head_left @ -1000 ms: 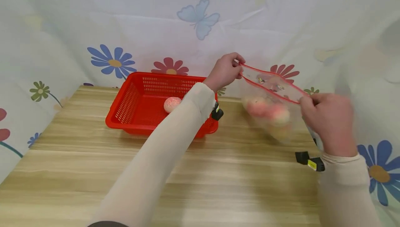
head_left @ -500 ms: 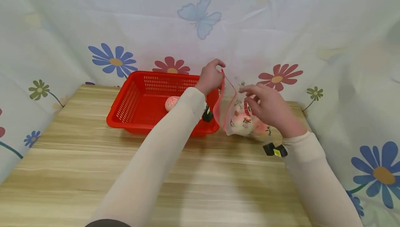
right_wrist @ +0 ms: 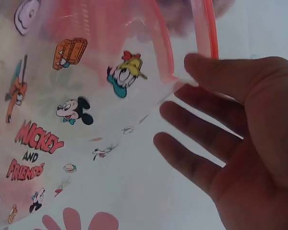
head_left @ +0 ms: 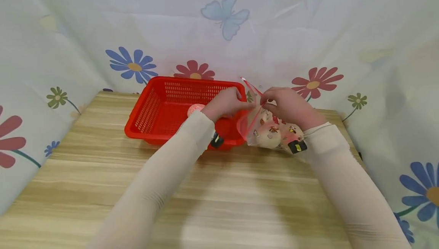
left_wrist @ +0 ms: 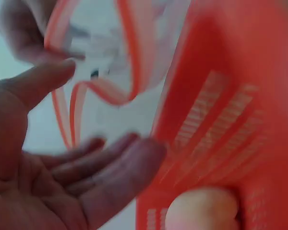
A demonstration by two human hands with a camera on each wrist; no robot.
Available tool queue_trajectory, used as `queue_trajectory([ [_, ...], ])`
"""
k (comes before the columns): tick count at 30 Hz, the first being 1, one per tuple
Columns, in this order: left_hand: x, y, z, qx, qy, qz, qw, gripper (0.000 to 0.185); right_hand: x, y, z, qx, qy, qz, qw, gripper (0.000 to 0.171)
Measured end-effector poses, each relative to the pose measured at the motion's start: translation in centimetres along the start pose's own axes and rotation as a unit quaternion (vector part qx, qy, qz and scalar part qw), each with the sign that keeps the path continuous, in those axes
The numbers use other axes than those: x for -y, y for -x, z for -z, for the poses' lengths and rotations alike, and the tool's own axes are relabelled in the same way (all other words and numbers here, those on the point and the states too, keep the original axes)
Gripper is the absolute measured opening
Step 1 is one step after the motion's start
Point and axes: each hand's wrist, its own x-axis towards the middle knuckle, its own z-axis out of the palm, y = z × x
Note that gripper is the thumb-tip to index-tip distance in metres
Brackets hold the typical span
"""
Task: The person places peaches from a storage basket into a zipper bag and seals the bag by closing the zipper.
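A clear zip bag (head_left: 269, 133) with a red-edged mouth and cartoon prints stands on the table, several pink-and-cream round things inside. My right hand (head_left: 288, 103) pinches a corner of its mouth between thumb and forefinger, the other fingers spread apart in the right wrist view. My left hand (head_left: 224, 104) reaches over the right end of a red plastic basket (head_left: 164, 117). In the left wrist view its fingers (left_wrist: 120, 187) are spread, thumb tip close to the bag's red edge. One pink speckled round thing (head_left: 195, 108) lies in the basket, partly behind the left forearm.
The wood-grain table (head_left: 212, 188) stretches in front of the basket. A pale cloth with printed flowers (head_left: 312, 84) hangs along the back and sides. Black wrist mounts (head_left: 217, 140) sit on both sleeves.
The bag was first held stretched by both hands in the air, then brought left beside the basket. My left hand has let go of its mouth and moved lower; my right hand now pinches it.
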Motion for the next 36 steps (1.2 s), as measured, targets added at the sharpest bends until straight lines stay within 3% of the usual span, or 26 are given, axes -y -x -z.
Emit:
queue_trajectory([
  [2,-0.1,0.7,-0.3,0.027,-0.026,-0.028,0.9989,0.032,-0.6,0.3,0.5,-0.007,-0.021,-0.003,1.0,0.017],
  [4,-0.2,0.9,-0.7,0.024,-0.039,-0.047,0.9979,0.021,-1.4,0.7,1.0,-0.017,-0.04,-0.009,0.999,0.015],
  [10,0.8,0.5,-0.5,-0.03,0.014,-0.014,0.9993,0.019,-3.8,2.7,3.4,-0.053,-0.098,-0.044,0.993,0.011],
  [15,1.2,0.8,0.0,-0.07,0.042,-0.014,0.9966,0.019,-5.7,4.4,5.9,-0.06,-0.114,-0.097,0.987,0.018],
  [20,0.7,1.0,-0.1,-0.075,0.043,-0.012,0.9962,0.018,-6.9,4.7,6.9,-0.062,-0.129,-0.109,0.984,0.016],
  [25,-0.5,0.8,-0.7,-0.045,0.038,-0.009,0.9982,0.022,-7.9,4.7,8.1,-0.062,-0.111,-0.145,0.981,0.021],
  [29,-1.7,0.6,-2.0,0.01,0.012,-0.039,0.9991,0.027,-8.7,5.0,9.4,-0.064,-0.086,-0.178,0.978,0.026],
  [33,-2.4,0.4,-3.6,0.059,-0.031,-0.067,0.9955,0.017,-8.5,5.3,9.6,-0.066,-0.086,-0.161,0.981,0.022],
  [36,-2.3,0.4,-4.4,0.071,-0.062,-0.071,0.9931,0.012,-7.9,5.5,8.7,-0.068,-0.108,-0.131,0.983,0.015],
])
